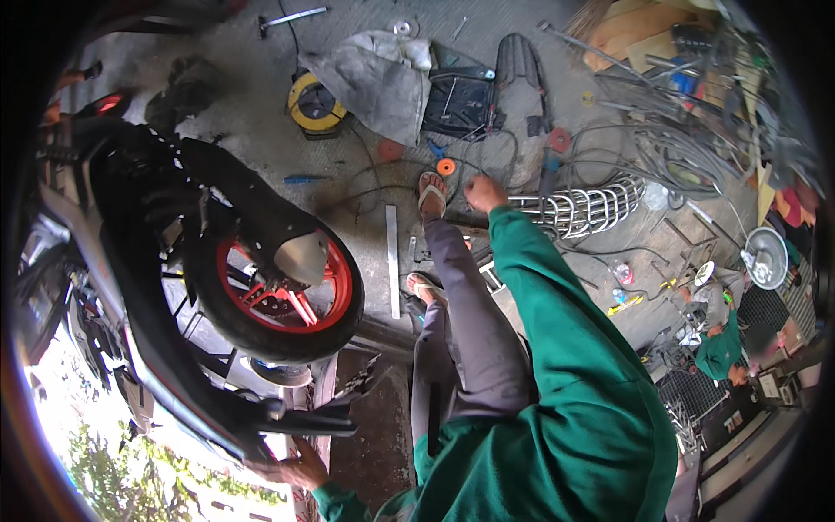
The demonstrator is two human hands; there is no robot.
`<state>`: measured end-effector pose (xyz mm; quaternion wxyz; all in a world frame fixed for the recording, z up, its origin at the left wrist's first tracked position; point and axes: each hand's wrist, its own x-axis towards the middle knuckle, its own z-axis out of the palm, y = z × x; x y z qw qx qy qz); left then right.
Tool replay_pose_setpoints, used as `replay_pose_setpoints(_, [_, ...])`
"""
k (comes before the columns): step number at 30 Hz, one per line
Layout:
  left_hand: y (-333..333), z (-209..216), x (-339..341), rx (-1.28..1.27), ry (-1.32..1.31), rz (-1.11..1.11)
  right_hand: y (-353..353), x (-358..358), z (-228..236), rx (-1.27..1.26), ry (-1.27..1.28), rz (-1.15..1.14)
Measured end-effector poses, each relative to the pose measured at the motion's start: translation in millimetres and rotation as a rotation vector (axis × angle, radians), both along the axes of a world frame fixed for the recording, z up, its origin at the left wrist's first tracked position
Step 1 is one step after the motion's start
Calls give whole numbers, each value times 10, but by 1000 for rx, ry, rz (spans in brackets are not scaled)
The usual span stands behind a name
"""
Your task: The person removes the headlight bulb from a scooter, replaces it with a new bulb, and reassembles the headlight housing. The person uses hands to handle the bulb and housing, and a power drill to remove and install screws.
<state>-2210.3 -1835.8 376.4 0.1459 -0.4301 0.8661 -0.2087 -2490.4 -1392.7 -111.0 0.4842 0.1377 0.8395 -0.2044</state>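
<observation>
A black motorcycle (143, 287) with a red-rimmed rear wheel (300, 291) stands on my left. Beside its tail is my left hand (300, 468), fingers stretched out along the tail's end; whether they press on it is hard to tell. My right hand (485, 193) is closed, held out past my knee above the floor. Anything inside its curled fingers is hidden. Close to it lie an orange disc (446, 167), a bent-tube steel frame (591, 207) and a teal power tool (550, 174). A flat metal bar (392, 261) lies between my feet and the wheel.
Ahead are a yellow cable reel (315, 103), a grey cloth (374, 83), a black tool case (461, 103) and a long black ribbed part (519, 65). Coiled cables (670, 157) spread right. Farther right are a fan (765, 258) and a person in green (720, 351).
</observation>
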Motion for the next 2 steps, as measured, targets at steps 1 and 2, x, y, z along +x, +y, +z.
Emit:
replay_pose_setpoints(1, [-52,-3,55,-52,-70,-188,36,-193,-300,21,-48,-31])
replay_pose_setpoints(2, [-258,-26,58,-47,-92,-185,59,-342,-574,37,41,-1])
